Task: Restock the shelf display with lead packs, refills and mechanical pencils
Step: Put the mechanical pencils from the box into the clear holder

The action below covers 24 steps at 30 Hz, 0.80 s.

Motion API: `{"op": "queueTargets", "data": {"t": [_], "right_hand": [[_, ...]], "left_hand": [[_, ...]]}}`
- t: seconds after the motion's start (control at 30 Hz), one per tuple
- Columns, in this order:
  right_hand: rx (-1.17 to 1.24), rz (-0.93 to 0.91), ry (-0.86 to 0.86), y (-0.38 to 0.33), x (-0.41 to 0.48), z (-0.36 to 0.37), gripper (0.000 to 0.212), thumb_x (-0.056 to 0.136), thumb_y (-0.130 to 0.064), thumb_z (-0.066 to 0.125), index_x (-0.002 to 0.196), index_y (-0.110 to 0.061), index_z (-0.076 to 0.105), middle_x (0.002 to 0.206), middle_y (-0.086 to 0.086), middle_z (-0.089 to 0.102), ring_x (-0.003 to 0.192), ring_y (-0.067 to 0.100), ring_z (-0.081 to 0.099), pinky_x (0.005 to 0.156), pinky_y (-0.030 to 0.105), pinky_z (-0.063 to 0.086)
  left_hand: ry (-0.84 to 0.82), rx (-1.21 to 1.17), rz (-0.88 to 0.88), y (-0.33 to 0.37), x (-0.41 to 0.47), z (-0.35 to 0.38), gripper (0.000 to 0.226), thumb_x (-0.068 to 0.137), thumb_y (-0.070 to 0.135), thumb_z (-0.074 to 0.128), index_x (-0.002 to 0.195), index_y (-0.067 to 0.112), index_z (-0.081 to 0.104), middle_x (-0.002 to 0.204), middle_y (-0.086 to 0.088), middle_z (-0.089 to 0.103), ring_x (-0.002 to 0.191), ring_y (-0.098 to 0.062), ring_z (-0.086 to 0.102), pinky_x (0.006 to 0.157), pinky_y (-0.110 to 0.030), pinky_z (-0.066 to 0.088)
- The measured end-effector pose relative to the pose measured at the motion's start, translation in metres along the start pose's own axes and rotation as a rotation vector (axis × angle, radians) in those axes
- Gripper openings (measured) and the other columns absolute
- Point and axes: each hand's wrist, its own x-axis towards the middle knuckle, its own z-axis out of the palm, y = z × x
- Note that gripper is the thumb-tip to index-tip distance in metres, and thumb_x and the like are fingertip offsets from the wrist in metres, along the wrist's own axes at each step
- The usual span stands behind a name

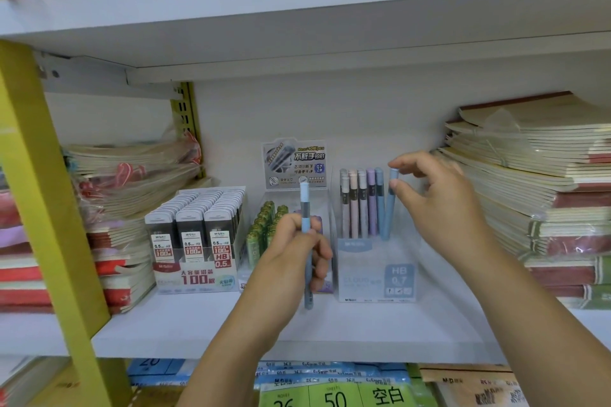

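A blue mechanical pencil (391, 208) (or a slim lead tube; the HB 0.7 label fits either) stands at the right end of the pastel row in the clear display box (377, 277), its cap pinched by the right hand (439, 205). The left hand (297, 251) grips a second blue pencil (305, 205) upright before the green refill tubes (263, 225). The 0.5 lead packs (195, 225) look full, so the task seems well along, though the box has room left.

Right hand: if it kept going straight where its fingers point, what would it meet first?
Probably the row of pastel tubes in the clear box: the right hand points left at them, its pinched blue tube just beside that row. Depth is unclear.
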Motion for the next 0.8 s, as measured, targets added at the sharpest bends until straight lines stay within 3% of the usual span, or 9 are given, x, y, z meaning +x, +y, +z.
{"op": "queueTargets", "data": {"t": [0.1,0.3,0.43,0.57,0.63,0.7,0.8], "right_hand": [[0.004,0.034,0.01,0.002,0.002,0.001,0.018,0.087,-0.026,0.067,0.1,-0.038,0.061,0.105,-0.007,0.055,0.109,0.018,0.049,0.085,0.027,0.036],[0.1,0.071,0.072,0.004,0.003,0.004,0.018,0.086,-0.02,0.07,0.092,-0.036,0.063,0.096,-0.009,0.048,0.1,0.013,0.052,0.081,0.023,0.036],[0.054,0.111,0.017,0.005,0.005,0.007,0.019,0.088,-0.024,0.067,0.092,-0.041,0.063,0.1,-0.004,0.046,0.107,0.017,0.047,0.083,0.026,0.034],[0.049,0.163,-0.108,0.004,0.008,0.005,0.021,0.092,-0.023,0.061,0.097,-0.043,0.065,0.108,0.002,0.048,0.112,0.022,0.046,0.089,0.026,0.031],[0.02,0.172,-0.149,0.002,0.008,0.001,0.023,0.095,-0.025,0.057,0.109,-0.041,0.065,0.116,0.004,0.049,0.118,0.022,0.044,0.093,0.025,0.03],[-0.039,0.102,-0.122,-0.003,0.004,-0.004,0.03,0.097,-0.024,0.054,0.123,-0.036,0.061,0.121,0.002,0.05,0.123,0.019,0.041,0.097,0.022,0.028],[-0.005,-0.101,-0.013,-0.025,0.0,-0.014,0.027,0.096,-0.021,0.053,0.118,-0.032,0.064,0.107,-0.016,0.06,0.111,0.005,0.048,0.088,0.015,0.032]], "left_hand": [[0.01,0.055,0.045,0.001,-0.002,0.0,0.031,0.106,0.021,0.04,0.093,0.032,0.066,0.075,0.005,0.062,0.066,-0.01,0.059,0.06,-0.026,0.052],[0.003,0.118,0.072,0.004,-0.005,0.001,0.033,0.104,0.021,0.045,0.102,0.04,0.071,0.071,0.012,0.061,0.07,-0.005,0.062,0.065,-0.019,0.054],[0.009,0.138,0.088,0.002,-0.005,0.002,0.028,0.104,0.016,0.047,0.113,0.032,0.068,0.068,0.013,0.06,0.067,-0.003,0.059,0.058,-0.015,0.048],[0.035,0.091,0.1,0.002,-0.004,0.002,0.015,0.102,0.014,0.051,0.107,0.019,0.065,0.069,0.007,0.065,0.066,-0.006,0.06,0.055,-0.018,0.047],[0.044,0.067,0.096,0.002,-0.005,0.002,0.011,0.101,0.014,0.053,0.103,0.012,0.063,0.071,0.005,0.067,0.065,-0.008,0.061,0.053,-0.019,0.048],[0.048,0.054,0.098,0.004,-0.005,0.003,0.011,0.1,0.014,0.054,0.102,0.01,0.064,0.073,0.003,0.07,0.064,-0.008,0.062,0.052,-0.019,0.048],[0.052,0.046,0.128,0.006,-0.005,0.008,0.014,0.1,0.02,0.054,0.1,0.02,0.069,0.076,0.001,0.071,0.064,-0.01,0.062,0.053,-0.02,0.049]]}}
